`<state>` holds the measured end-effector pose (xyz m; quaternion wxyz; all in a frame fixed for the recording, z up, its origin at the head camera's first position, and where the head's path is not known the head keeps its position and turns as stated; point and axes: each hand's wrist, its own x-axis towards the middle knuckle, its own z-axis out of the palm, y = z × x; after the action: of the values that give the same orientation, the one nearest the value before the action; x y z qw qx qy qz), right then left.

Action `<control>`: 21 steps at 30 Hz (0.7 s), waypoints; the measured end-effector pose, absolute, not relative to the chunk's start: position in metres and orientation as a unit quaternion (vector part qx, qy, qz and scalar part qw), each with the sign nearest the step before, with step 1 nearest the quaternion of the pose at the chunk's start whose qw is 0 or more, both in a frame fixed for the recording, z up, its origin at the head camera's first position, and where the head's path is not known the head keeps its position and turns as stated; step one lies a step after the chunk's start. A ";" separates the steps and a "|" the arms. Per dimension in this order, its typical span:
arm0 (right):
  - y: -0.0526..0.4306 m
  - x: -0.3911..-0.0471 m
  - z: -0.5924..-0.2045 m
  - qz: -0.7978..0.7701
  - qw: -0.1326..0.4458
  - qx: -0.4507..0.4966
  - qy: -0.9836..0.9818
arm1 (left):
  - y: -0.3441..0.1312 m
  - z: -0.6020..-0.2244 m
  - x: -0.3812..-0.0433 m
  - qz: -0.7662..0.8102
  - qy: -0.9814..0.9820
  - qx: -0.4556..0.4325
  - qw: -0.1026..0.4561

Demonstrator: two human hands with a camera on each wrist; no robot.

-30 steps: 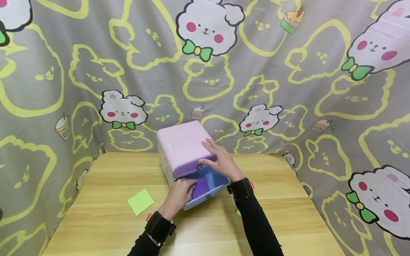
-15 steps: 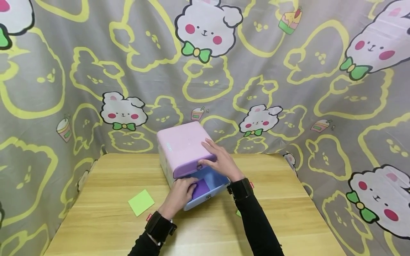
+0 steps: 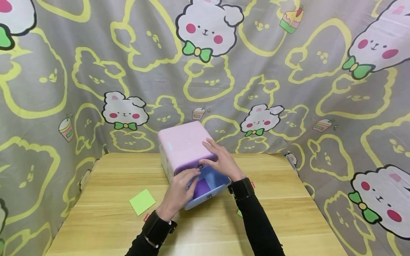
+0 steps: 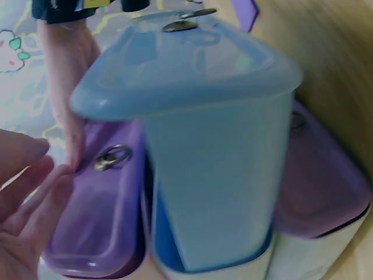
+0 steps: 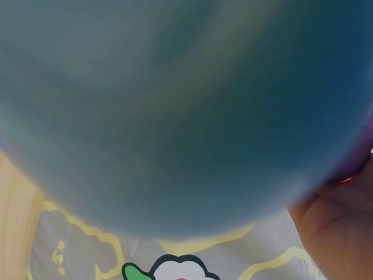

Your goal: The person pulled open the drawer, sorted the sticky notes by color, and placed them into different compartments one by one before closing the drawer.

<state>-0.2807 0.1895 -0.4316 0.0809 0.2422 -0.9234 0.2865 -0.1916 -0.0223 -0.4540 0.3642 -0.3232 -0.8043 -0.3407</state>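
Near the table's (image 3: 112, 177) far edge, the right hand (image 3: 226, 163) rests on a pink box (image 3: 182, 142); the left hand (image 3: 178, 191) is above its blue drawer (image 3: 198, 202) (pulled out). Each grip is apart.

A pale yellow, wood-grained tabletop (image 3: 112, 177) spreads across the lower part of the head view; on its left half a flat, light-green square sheet (image 3: 142, 202) lies askew; right of the middle a small green corner (image 3: 239, 213) shows, the rest hidden. Behind the tabletop and along both sides hangs a grey, softly creased fabric curtain (image 3: 99, 28); it bears yellow animal outlines, white rabbit heads (image 3: 209, 30) with pink cheeks and green bows, drink cups (image 3: 66, 129) with straws, and a layered cake slice (image 3: 290, 20).
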 end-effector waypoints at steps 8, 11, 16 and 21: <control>0.191 -0.282 -0.427 0.279 0.081 0.244 -0.925 | -0.040 -0.438 -0.204 -0.309 -0.819 -0.279 0.396; 0.193 -0.282 -0.424 0.278 0.076 0.236 -0.928 | -0.047 -0.438 -0.211 -0.288 -0.861 -0.245 0.341; 0.193 -0.282 -0.419 0.252 0.086 0.237 -0.934 | -0.050 -0.438 -0.224 -0.256 -0.893 -0.231 0.288; 0.188 -0.283 -0.419 0.216 0.115 0.258 -0.935 | -0.045 -0.426 -0.236 -0.211 -0.917 -0.212 0.263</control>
<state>-0.2833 0.1875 -0.4189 0.1152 0.2581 -0.9347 0.2156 -0.2356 -0.0453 -0.4257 0.2627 -0.2123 -0.9173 -0.2110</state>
